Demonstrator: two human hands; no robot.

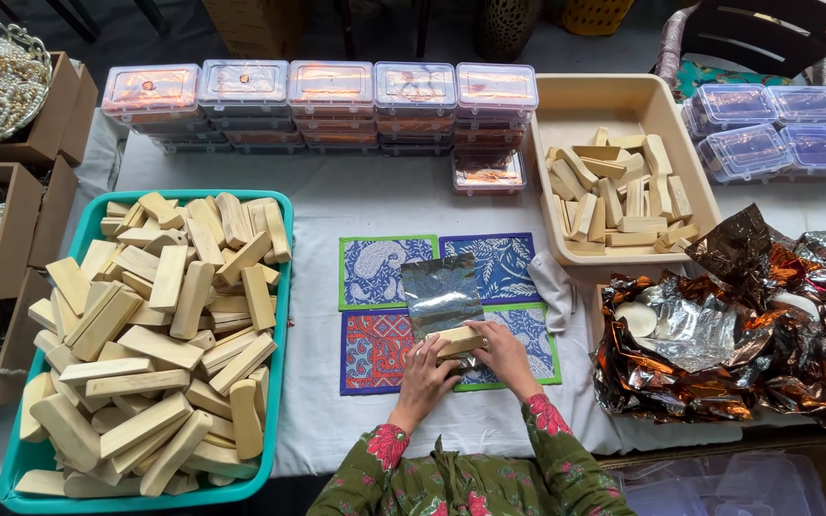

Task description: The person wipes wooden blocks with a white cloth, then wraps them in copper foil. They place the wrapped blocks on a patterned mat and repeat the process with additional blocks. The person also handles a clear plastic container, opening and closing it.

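Note:
My left hand (424, 375) and my right hand (506, 352) both grip a pale wooden block (460, 341) at the near end of a shiny foil sheet (441, 294). The foil lies flat over several patterned cloth mats (376, 270) in blue, green and red at the table's middle. The block rests on the foil's lower edge, fingers curled around both of its ends. My sleeves are green with pink flowers.
A teal tray (283, 315) heaped with wooden blocks stands at the left. A beige tray (549, 153) of blocks sits at the back right. Clear lidded boxes (332, 91) line the back. Crumpled foil sheets (748, 325) pile at the right. Cardboard boxes (7, 229) hold beads far left.

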